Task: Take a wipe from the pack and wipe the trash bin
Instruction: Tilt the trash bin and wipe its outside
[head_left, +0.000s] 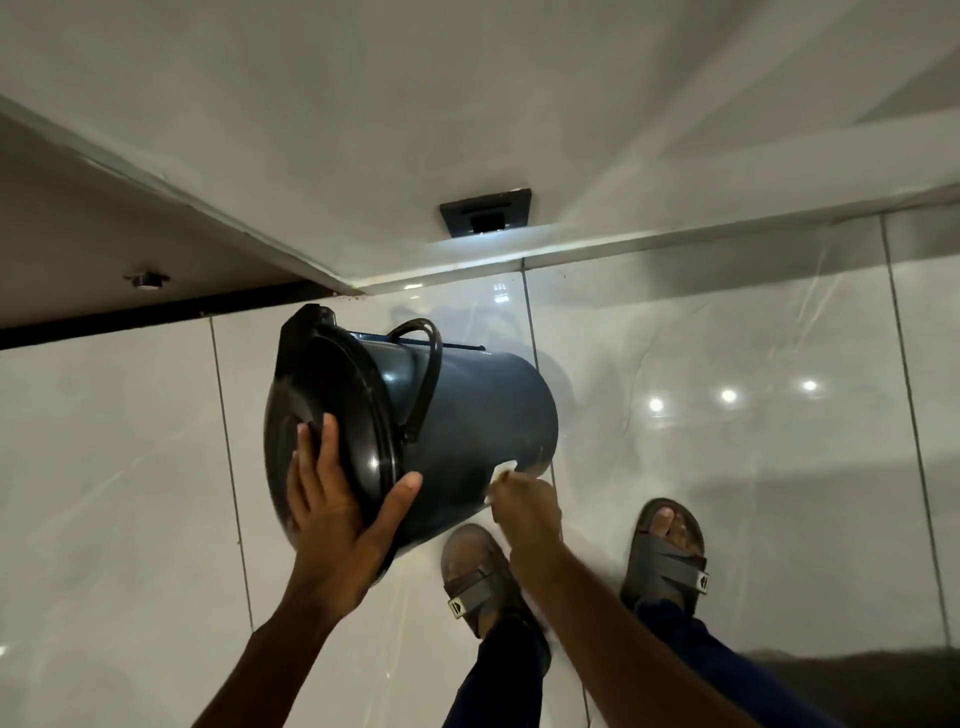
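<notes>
Both bare forearms come in from the bottom edge, nearest the lens. Left hand is spread open, palm flat against the black lid of the trash bin, fingers fanned over the lid face, thumb hooked past the lid rim onto the bin's side. Not a closed grip, more a brace holding the bin tilted. Right hand is closed around a white wipe; only a small crumpled bit of it shows past the knuckles. Wipe is pressed on the bin's lower side wall, close to the base end.

Bin is a dark grey-blue cylinder with a round lid, tipped well over, lid end toward camera-left, base end pointing right and away. Lid is shut on it. Black carry handle arcs across the upper side of the body; a thin rod runs along the top edge behind it. Whether the base edge touches the floor cannot be told.

Below the right hand: two feet in dark strap sandals, dark trouser legs, standing on glossy pale floor tiles with ceiling-light reflections. Bin sits just in front of the left foot. Behind it, a white wall with a black rectangular vent plate low down. Dark doorway with a black threshold strip at left. Wipe pack not visible.
</notes>
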